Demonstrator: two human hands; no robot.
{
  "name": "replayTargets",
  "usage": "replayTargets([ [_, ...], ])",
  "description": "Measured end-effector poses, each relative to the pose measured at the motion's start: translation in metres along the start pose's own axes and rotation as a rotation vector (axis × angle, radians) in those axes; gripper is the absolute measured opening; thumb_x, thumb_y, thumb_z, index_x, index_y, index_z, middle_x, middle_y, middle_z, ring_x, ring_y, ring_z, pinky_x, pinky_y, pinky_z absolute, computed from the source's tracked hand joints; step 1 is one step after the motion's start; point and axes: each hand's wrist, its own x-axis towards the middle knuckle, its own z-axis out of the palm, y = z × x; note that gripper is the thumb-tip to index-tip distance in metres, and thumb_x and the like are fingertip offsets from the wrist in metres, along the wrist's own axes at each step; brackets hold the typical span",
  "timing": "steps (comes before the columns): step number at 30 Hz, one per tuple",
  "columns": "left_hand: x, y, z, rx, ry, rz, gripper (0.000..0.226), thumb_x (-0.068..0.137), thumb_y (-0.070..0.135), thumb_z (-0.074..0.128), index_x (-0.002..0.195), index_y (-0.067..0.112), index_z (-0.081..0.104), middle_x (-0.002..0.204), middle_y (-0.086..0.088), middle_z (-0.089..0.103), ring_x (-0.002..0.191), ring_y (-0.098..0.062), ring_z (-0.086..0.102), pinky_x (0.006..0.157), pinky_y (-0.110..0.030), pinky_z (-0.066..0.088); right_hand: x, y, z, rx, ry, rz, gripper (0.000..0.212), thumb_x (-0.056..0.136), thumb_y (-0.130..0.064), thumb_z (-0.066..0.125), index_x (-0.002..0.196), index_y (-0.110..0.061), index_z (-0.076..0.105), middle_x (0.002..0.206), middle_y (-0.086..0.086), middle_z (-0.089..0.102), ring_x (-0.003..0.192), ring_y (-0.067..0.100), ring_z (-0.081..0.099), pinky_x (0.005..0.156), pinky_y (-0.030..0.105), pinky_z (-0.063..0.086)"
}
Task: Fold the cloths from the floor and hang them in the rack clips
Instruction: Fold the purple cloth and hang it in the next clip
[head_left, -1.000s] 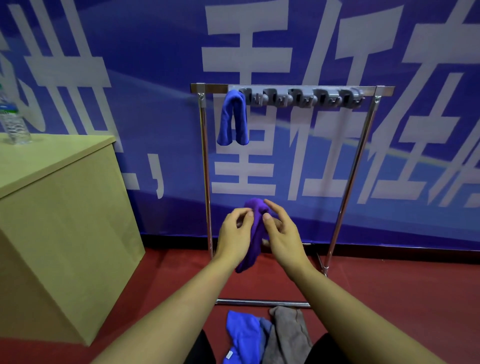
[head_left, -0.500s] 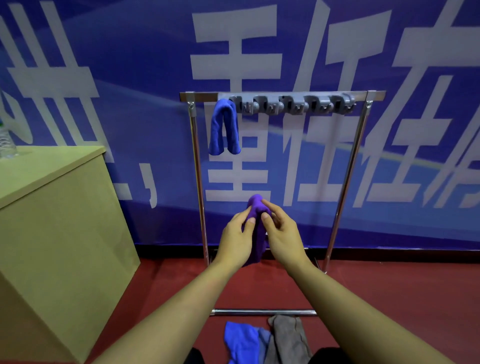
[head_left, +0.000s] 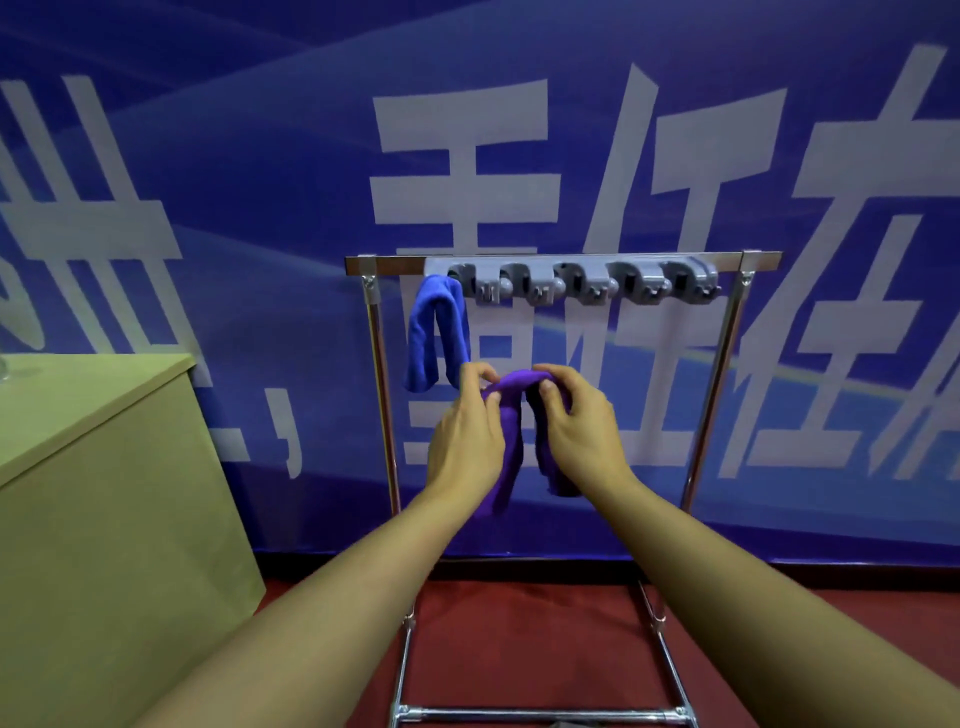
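Note:
A folded purple cloth (head_left: 511, 415) hangs doubled over between my hands, its two ends drooping down. My left hand (head_left: 467, 441) pinches its left side and my right hand (head_left: 579, 431) pinches its right side near the fold. Both hands are held below the grey clip strip (head_left: 571, 280) on the metal rack (head_left: 727, 364). A blue cloth (head_left: 434, 332) hangs from the leftmost clip, just above and left of my left hand. The other clips hold nothing.
A light wooden cabinet (head_left: 104, 493) stands at the left, close to the rack's left post. A blue banner wall (head_left: 260, 182) is right behind the rack. The rack's base bar (head_left: 540, 714) crosses the red floor (head_left: 519, 634) near the bottom edge.
Both hands have lifted the purple cloth up toward the clip strip and spread its fold apart. The view has moved closer and the floor cloths have dropped out of sight.

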Motion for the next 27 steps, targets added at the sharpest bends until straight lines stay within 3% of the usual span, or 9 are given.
replayTargets([
  [3,0.037,0.008,-0.007,0.100,0.071,0.093,0.018,0.103,0.009,0.041,0.105,0.026,0.049,0.100,0.000,0.064,0.077,-0.023,0.059,0.055,-0.035,0.038,0.033,-0.014,0.001,-0.016,-0.005,-0.049,0.026,0.106,-0.027,0.043,0.124,-0.026,0.062,0.090,-0.002,0.071,0.070,0.012,0.065,0.059,0.017,0.051],
  [5,0.062,0.011,-0.012,0.121,0.122,0.141,0.025,0.101,0.006,0.043,0.100,0.023,0.061,0.106,0.003,0.065,0.084,-0.019,0.060,0.058,-0.031,0.041,0.057,-0.022,0.003,-0.027,0.001,-0.081,0.027,0.106,-0.029,0.042,0.125,-0.028,0.061,0.093,-0.002,0.072,0.076,0.016,0.067,0.064,0.030,0.054],
  [8,0.096,0.017,-0.017,0.135,0.155,0.169,0.032,0.100,0.007,0.045,0.108,0.022,0.072,0.118,0.004,0.068,0.101,-0.019,0.064,0.074,-0.032,0.051,0.092,-0.032,0.009,0.001,0.030,-0.138,0.028,0.105,-0.028,0.042,0.125,-0.028,0.062,0.097,-0.011,0.069,0.083,0.003,0.065,0.069,0.020,0.052],
  [10,0.115,0.023,-0.018,0.152,0.185,0.172,0.034,0.098,0.006,0.046,0.119,0.020,0.069,0.121,0.002,0.067,0.106,-0.019,0.063,0.077,-0.025,0.045,0.113,-0.037,0.013,0.022,0.046,-0.166,0.028,0.105,-0.027,0.042,0.125,-0.027,0.062,0.101,-0.012,0.069,0.089,-0.001,0.064,0.074,0.014,0.050],
  [14,0.139,0.027,-0.020,0.179,0.232,0.206,0.042,0.093,-0.001,0.049,0.124,0.022,0.064,0.127,0.002,0.063,0.109,-0.022,0.061,0.078,-0.030,0.048,0.140,-0.045,0.021,0.076,0.049,-0.200,0.027,0.106,-0.022,0.041,0.124,-0.026,0.061,0.101,-0.018,0.064,0.091,-0.012,0.060,0.074,0.003,0.045],
  [19,0.163,0.014,-0.015,0.061,0.273,0.117,0.034,0.093,-0.004,0.049,0.115,0.023,0.045,0.111,-0.003,0.060,0.087,-0.022,0.064,0.055,-0.031,0.051,0.161,-0.034,0.032,0.087,0.047,-0.194,0.028,0.106,-0.022,0.041,0.126,-0.024,0.061,0.110,-0.012,0.065,0.096,-0.004,0.060,0.075,0.002,0.043],
  [22,0.168,0.008,-0.005,0.028,0.292,0.081,0.046,0.093,-0.005,0.050,0.124,0.027,0.046,0.121,0.000,0.063,0.101,-0.021,0.065,0.069,-0.036,0.059,0.163,-0.022,0.035,0.084,0.041,-0.174,0.029,0.106,-0.022,0.041,0.125,-0.021,0.062,0.108,-0.011,0.066,0.095,-0.005,0.060,0.073,0.000,0.041],
  [24,0.167,0.004,0.000,0.133,0.294,0.120,0.052,0.092,-0.005,0.052,0.133,0.027,0.050,0.128,0.002,0.063,0.115,-0.022,0.060,0.083,-0.041,0.058,0.162,-0.015,0.038,0.079,0.017,-0.167,0.028,0.106,-0.022,0.040,0.124,-0.020,0.061,0.101,-0.016,0.064,0.089,-0.014,0.058,0.071,-0.001,0.041],
  [27,0.170,-0.004,0.002,0.321,0.297,0.200,0.046,0.090,-0.002,0.052,0.130,0.021,0.059,0.126,-0.002,0.063,0.117,-0.025,0.056,0.082,-0.037,0.052,0.160,-0.009,0.041,0.030,-0.023,-0.171,0.027,0.107,-0.026,0.037,0.122,-0.021,0.059,0.098,-0.015,0.064,0.087,-0.008,0.059,0.071,0.008,0.043],
])
